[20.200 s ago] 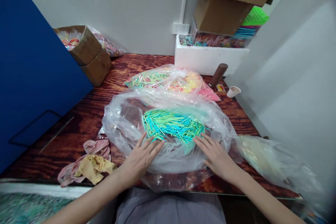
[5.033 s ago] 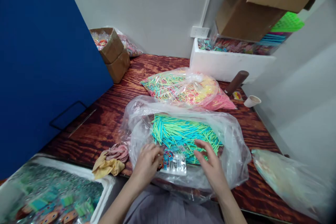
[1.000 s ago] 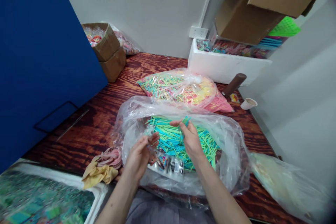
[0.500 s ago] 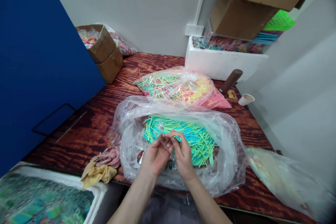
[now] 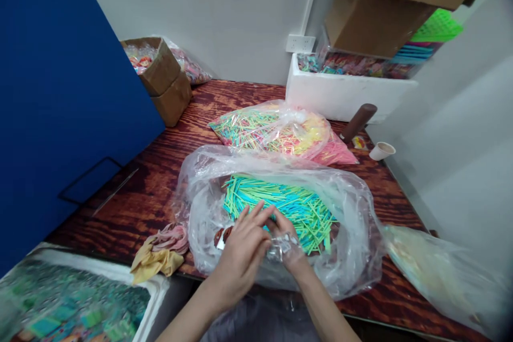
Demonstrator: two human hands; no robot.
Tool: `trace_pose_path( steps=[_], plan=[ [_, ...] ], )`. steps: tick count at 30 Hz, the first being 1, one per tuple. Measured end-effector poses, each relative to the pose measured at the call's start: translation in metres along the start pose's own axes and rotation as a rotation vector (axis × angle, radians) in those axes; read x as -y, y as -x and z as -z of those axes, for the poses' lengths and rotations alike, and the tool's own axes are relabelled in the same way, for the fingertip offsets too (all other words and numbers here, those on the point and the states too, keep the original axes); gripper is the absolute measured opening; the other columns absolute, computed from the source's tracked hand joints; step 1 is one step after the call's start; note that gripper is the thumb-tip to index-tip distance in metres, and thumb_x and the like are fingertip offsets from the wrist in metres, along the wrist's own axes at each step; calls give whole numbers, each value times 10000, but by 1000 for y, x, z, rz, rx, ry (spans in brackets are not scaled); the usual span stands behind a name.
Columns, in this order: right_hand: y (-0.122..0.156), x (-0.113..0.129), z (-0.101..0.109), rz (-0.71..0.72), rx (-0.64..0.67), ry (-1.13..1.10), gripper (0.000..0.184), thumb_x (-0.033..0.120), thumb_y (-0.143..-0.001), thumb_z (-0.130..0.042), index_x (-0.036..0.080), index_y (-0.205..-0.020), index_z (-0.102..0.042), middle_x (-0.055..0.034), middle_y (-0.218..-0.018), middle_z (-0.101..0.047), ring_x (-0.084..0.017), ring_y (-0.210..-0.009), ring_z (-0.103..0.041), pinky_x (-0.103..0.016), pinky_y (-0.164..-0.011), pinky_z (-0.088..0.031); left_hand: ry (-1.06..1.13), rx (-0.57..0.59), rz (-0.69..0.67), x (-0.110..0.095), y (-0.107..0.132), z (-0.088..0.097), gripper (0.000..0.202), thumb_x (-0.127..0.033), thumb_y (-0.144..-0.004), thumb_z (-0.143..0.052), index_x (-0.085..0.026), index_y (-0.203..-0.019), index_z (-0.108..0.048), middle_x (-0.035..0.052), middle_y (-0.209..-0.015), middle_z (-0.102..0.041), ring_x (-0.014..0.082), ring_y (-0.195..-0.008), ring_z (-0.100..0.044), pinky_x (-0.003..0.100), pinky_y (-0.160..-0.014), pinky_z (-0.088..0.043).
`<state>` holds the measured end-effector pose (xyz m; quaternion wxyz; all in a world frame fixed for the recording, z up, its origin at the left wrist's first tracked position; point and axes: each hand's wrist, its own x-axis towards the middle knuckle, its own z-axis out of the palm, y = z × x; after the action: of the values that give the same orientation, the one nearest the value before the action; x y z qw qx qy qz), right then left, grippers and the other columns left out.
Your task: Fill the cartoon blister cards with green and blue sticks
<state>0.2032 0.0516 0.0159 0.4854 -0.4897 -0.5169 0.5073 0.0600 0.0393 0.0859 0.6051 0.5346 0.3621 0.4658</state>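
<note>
My left hand (image 5: 246, 243) has its fingers stretched out, their tips laid against the fingers of my right hand. My right hand (image 5: 288, 246) is curled, with a small clear plastic bag (image 5: 282, 248) across its palm. What lies between the fingertips is mostly hidden by my left hand. Just beyond both hands is a heap of thin green and blue sticks (image 5: 288, 197), candy-like or straw-like, inside a large open clear plastic bag (image 5: 356, 224). Beside my left hand a dark red and white item (image 5: 221, 238) shows in the bag, partly covered.
A tied bag of multicoloured sticks (image 5: 256, 125) lies behind. Farther back stand a white foam box (image 5: 340, 93), a brown cylinder (image 5: 358, 123) and a paper cup (image 5: 382, 151). At left are crumpled cloths (image 5: 160, 256), a foam tray (image 5: 156, 288) and a blue panel (image 5: 72, 91).
My left hand has turned from palm-up to back-up, its fingers straightening over my right hand. The stick bundle seen in my right fingers is now hidden, and clear plastic shows on that palm.
</note>
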Motion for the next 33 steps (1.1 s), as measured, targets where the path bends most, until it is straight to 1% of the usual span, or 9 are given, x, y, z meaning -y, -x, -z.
trace_pose_path(
  steps=[2,3,5,7,8,12,20,26,33],
  plan=[
    [1,4,3,12,-10,-4,160,360,-884,-574,240,-918,-675,-29,-900,-675,-220,-866,-613,-308,-795,-485,-96,-130,-31,7,4,14,38,-231,-784,-718,-255,-757,-727,98,-1236,-679,314,-1376,-407,442,-1186,-193],
    [1,6,4,18,-5,1,164,347,-902,-556,236,-919,-675,-26,-902,-678,-214,-875,-615,-305,-815,-475,-133,-218,-33,11,6,22,43,-271,-804,-704,-250,-775,-728,93,-1198,-691,311,-1312,-471,411,-1138,-286],
    [2,7,5,25,19,21,184,329,-934,-520,236,-896,-675,-21,-901,-684,-207,-894,-618,-305,-853,-455,-154,-391,-4,18,10,38,117,-340,-837,-672,-236,-804,-714,67,-1005,-719,256,-1053,-609,317,-950,-439],
    [3,7,5,28,43,23,197,324,-949,-508,237,-887,-673,-22,-911,-690,-208,-916,-624,-310,-875,-443,-107,-496,40,25,11,52,149,-375,-830,-680,-228,-811,-694,11,-793,-675,176,-789,-605,239,-755,-462],
    [4,7,5,27,47,17,195,323,-952,-507,237,-893,-672,-24,-920,-693,-209,-924,-626,-312,-880,-441,-74,-520,53,27,11,56,160,-381,-810,-701,-222,-800,-686,-9,-733,-646,149,-719,-576,218,-699,-450],
    [8,8,2,35,40,-5,187,318,-957,-513,239,-903,-674,-25,-936,-701,-207,-932,-631,-312,-885,-437,21,-544,85,33,6,62,214,-382,-727,-776,-194,-755,-680,-26,-695,-616,115,-669,-537,187,-638,-429],
    [14,11,5,24,20,9,192,320,-953,-522,233,-894,-682,-28,-928,-712,-207,-935,-638,-301,-880,-438,93,-500,185,44,6,50,283,-455,-730,-762,-188,-784,-685,-23,-651,-642,117,-605,-573,196,-585,-444],
    [16,4,7,35,40,43,190,309,-965,-512,234,-930,-682,-21,-968,-714,-204,-960,-636,-298,-880,-422,70,-452,223,55,10,49,323,-484,-752,-732,-170,-818,-697,-4,-692,-679,141,-651,-622,218,-634,-474],
    [19,2,5,19,35,43,172,285,-961,-521,239,-918,-680,-11,-939,-711,-199,-933,-637,-306,-874,-423,154,-564,327,87,9,61,418,-531,-639,-791,-166,-809,-679,-11,-663,-680,141,-593,-612,219,-566,-465]
  ],
)
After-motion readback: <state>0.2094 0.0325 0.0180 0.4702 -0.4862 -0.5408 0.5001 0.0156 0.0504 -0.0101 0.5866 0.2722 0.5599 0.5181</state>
